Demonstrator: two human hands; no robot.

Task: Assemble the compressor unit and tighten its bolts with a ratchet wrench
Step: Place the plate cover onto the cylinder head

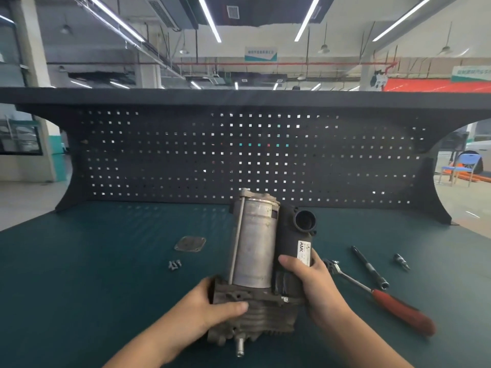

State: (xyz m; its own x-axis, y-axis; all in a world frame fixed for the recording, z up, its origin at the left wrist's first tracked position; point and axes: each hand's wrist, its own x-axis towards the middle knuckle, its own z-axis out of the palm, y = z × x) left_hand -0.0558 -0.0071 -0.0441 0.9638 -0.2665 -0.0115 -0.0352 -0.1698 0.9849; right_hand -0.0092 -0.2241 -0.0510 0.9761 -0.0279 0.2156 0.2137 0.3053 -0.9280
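Green bench (79,288), pegboard behind. Compressor (261,261) at centre, gripped by both hands: left hand (210,309) on the finned base, right hand (313,285) round the black housing. Wrench (385,296) at 3 o'clock; bolts (174,264) and plate (190,243) at 10. Risk: the heavy unit tipping if either grip slackens.

Just one head-worn wide-angle cam, looking forward and down, close over the dark green matte workbench top (106,261).
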